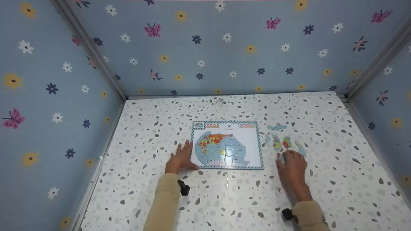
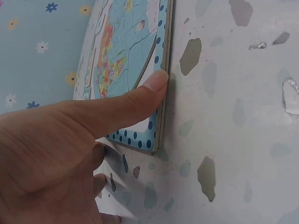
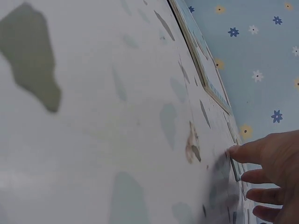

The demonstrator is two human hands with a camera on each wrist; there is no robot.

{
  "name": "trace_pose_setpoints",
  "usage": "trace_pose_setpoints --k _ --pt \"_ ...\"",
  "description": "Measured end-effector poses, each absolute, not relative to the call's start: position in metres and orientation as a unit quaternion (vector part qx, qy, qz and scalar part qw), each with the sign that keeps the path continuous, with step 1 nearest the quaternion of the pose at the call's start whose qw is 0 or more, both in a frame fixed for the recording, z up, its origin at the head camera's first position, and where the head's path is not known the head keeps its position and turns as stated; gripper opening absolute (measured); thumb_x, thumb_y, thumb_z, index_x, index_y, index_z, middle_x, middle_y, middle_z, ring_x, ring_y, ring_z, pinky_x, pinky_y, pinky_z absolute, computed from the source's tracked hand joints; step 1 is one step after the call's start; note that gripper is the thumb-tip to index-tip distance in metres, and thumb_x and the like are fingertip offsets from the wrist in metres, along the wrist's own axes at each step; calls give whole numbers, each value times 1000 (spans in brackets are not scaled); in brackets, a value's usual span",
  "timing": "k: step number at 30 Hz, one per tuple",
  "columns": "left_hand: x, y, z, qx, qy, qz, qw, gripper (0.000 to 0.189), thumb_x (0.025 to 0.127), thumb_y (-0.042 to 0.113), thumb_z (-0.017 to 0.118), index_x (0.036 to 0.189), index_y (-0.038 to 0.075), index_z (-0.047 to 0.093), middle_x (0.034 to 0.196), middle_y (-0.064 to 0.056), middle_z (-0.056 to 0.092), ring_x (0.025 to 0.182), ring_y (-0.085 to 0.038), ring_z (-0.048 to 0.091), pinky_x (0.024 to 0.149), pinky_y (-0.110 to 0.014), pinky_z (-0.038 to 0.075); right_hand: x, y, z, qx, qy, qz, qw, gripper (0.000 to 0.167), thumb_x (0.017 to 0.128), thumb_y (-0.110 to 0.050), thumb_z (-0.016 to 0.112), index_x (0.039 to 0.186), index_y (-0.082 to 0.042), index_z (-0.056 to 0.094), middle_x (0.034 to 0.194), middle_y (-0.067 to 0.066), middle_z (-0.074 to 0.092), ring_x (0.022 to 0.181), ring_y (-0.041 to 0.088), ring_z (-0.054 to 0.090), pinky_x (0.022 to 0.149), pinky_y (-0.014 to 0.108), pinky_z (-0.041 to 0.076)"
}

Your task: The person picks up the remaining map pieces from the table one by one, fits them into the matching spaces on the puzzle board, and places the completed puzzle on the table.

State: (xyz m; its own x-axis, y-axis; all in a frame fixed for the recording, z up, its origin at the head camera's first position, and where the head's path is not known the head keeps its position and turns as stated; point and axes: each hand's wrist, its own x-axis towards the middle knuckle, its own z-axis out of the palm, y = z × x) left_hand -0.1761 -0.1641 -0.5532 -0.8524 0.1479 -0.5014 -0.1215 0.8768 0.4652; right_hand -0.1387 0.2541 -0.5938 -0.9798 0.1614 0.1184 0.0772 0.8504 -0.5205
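Note:
A blue-bordered world map jigsaw puzzle (image 1: 252, 144) lies on the speckled table, its map part filled with mostly blue pieces. My left hand (image 1: 182, 157) rests at its lower left corner with the fingers spread. In the left wrist view, the thumb (image 2: 135, 100) lies across the dotted border. To the right of the board, my right hand (image 1: 292, 166) holds a small red and blue puzzle piece (image 1: 280, 156) between thumb and fingers, close to the table. The right wrist view shows the thumb and index finger at the edge of this piece (image 3: 234, 167).
Several loose pieces lie right of the board: a long blue one (image 1: 276, 127), a yellow-green one (image 1: 276, 143), a green and red one (image 1: 286, 142) and a pale blue one (image 1: 300, 148). Flowered blue walls (image 1: 224, 48) enclose the table (image 1: 154, 122) at the back and sides.

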Motion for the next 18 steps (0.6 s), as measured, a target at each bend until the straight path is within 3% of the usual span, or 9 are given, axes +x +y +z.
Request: trace_pose_setpoints --k 10,18 --pt "-176 -164 -553 6 930 241 277 113 74 35 82 155 15 6 162 -6 -5 148 -35 -9 115 -65 1 -141 257 -593 -81 -960 263 57 45 90 -27 65 123 2 58 136 23 45 130 44 32 108 63 19" --pt "-176 -164 -554 8 931 238 277 113 74 36 82 155 15 6 162 -6 -5 148 -35 -9 115 -64 1 -143 259 -593 -92 -958 268 45 41 91 -27 63 118 3 58 136 23 44 130 44 31 108 62 18"
